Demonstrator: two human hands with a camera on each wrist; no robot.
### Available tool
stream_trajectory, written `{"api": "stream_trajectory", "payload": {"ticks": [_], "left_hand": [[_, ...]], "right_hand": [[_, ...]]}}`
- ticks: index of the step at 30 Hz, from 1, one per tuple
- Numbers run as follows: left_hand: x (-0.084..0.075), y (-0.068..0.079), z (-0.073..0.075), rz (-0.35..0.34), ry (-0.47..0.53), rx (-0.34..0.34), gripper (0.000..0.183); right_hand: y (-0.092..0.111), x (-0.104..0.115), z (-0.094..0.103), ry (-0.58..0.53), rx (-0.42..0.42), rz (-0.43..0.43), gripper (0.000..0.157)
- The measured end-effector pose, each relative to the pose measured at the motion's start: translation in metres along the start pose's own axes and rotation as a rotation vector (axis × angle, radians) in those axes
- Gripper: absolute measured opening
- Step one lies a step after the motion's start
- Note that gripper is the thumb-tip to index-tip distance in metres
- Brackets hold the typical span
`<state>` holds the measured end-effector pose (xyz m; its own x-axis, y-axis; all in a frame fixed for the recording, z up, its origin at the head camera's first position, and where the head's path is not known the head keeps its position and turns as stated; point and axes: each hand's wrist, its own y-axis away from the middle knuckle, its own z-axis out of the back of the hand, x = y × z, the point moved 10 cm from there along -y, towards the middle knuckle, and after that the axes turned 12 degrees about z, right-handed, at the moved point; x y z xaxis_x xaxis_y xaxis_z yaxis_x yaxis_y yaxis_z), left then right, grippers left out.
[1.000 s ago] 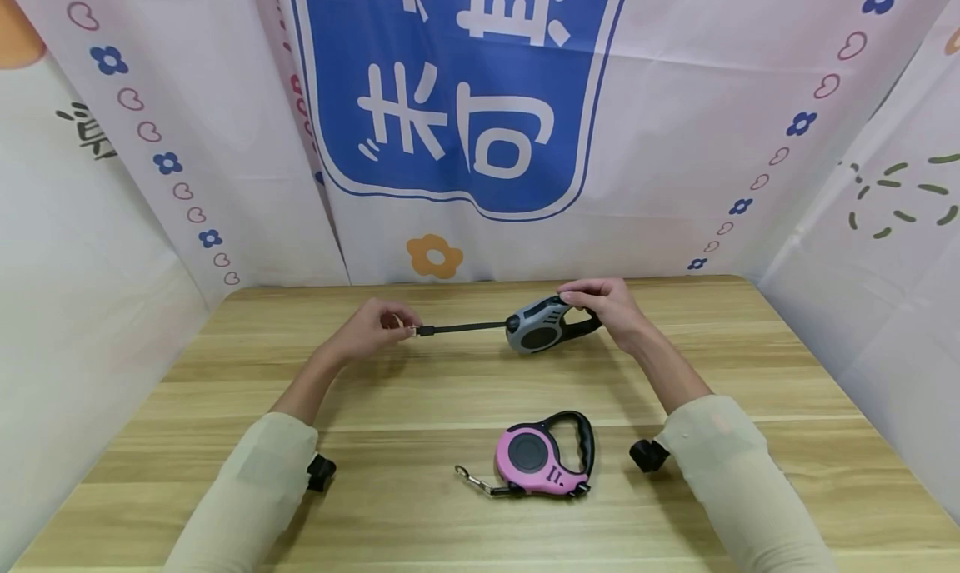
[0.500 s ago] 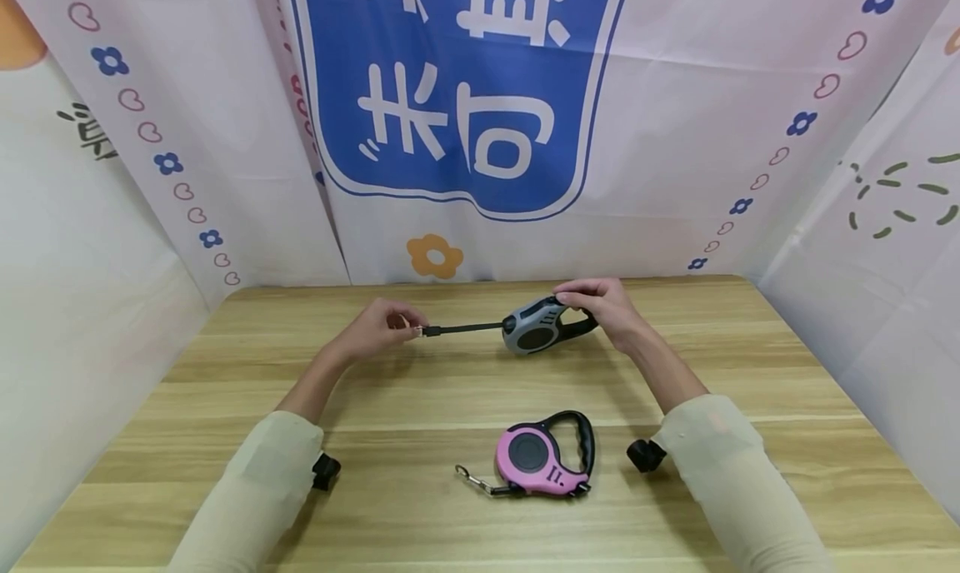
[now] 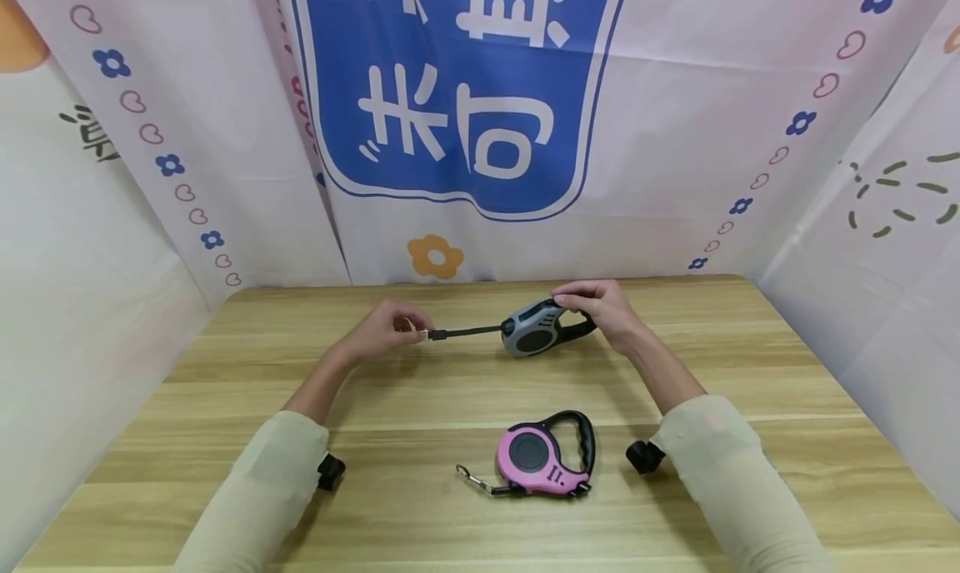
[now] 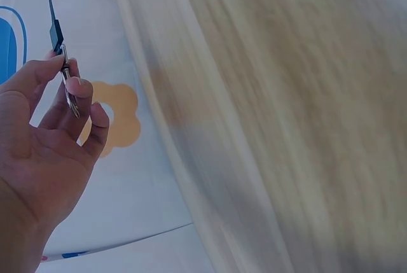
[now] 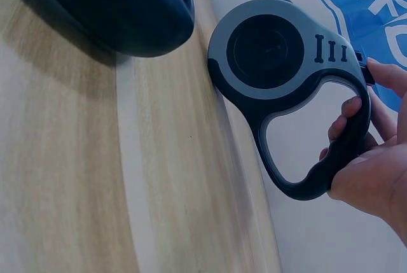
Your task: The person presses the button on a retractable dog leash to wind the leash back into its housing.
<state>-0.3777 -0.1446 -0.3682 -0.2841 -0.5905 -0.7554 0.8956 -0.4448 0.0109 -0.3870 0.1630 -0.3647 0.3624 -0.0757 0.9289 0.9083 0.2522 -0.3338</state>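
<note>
My right hand (image 3: pixel 603 311) grips the black handle of a grey retractable dog leash (image 3: pixel 534 331), fingers through the loop and thumb by the button on top, as the right wrist view shows. The black strap (image 3: pixel 472 331) stretches out leftward from the leash body. At its far end my left hand (image 3: pixel 386 331) pinches the metal clip (image 4: pixel 71 91) between thumb and fingers. Nearer the front of the table lies a pink retractable leash (image 3: pixel 536 460) on its side, its own metal clip pointing left; neither hand touches it.
The wooden table (image 3: pixel 420 423) runs back to a white printed cloth (image 3: pixel 652 181) hanging behind it. More cloth hangs at both sides. A dark rounded object (image 5: pixel 121 6) fills the upper left of the right wrist view.
My left hand has come a little to the right with the clip, so the stretch of strap showing is shorter. The right hand and grey leash have shifted slightly left. The pink leash stays put.
</note>
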Motion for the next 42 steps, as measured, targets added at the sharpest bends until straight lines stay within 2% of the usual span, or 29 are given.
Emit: {"api": "stream_trajectory", "payload": {"ticks": [23, 42], "left_hand": [[-0.015, -0.004, -0.01, -0.036, 0.032, 0.026, 0.013], [-0.019, -0.009, -0.016, -0.019, 0.044, 0.029, 0.012]], "right_hand": [[-0.002, 0.003, -0.004, -0.024, -0.005, 0.006, 0.031], [-0.002, 0.005, -0.006, -0.024, -0.004, 0.014, 0.031]]}}
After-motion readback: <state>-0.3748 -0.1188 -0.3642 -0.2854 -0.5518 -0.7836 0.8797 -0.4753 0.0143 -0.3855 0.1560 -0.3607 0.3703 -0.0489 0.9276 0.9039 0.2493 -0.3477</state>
